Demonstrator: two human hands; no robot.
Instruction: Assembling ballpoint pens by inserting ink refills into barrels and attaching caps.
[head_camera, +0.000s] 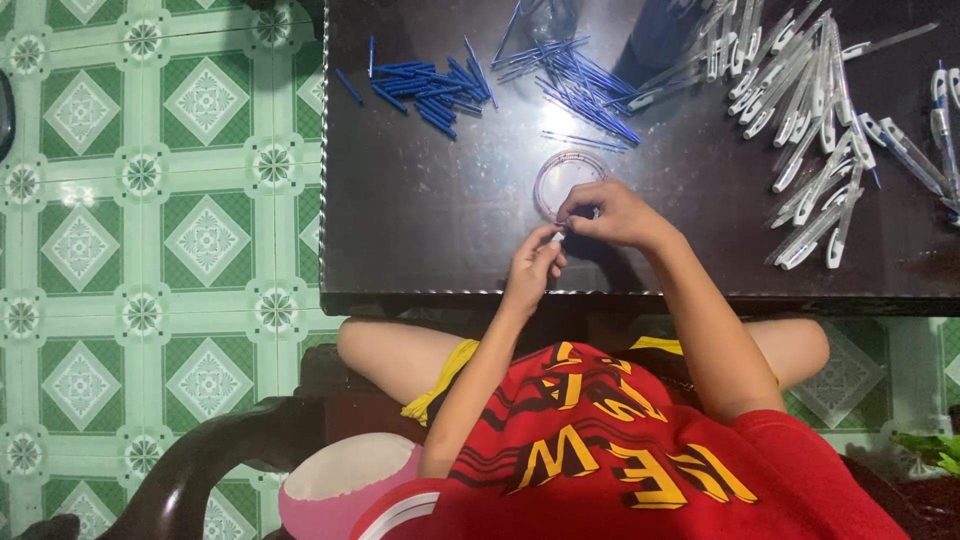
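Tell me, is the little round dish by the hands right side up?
Cannot tell. The clear round dish lies flat on the dark table, partly hidden by the right hand.

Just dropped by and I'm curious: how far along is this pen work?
Done, apparently: a heap of white pens on the table's right. In hand: the left hand and right hand join a small white part beside a clear round lid. Left: blue caps and refills.

On the table (420, 240), your hands (575, 235) meet near the front edge, just before the round lid (562, 172). Behind it lie the refills (585, 85), with the short caps (425, 88) to their left. The pen barrels (810, 110) lie far right.
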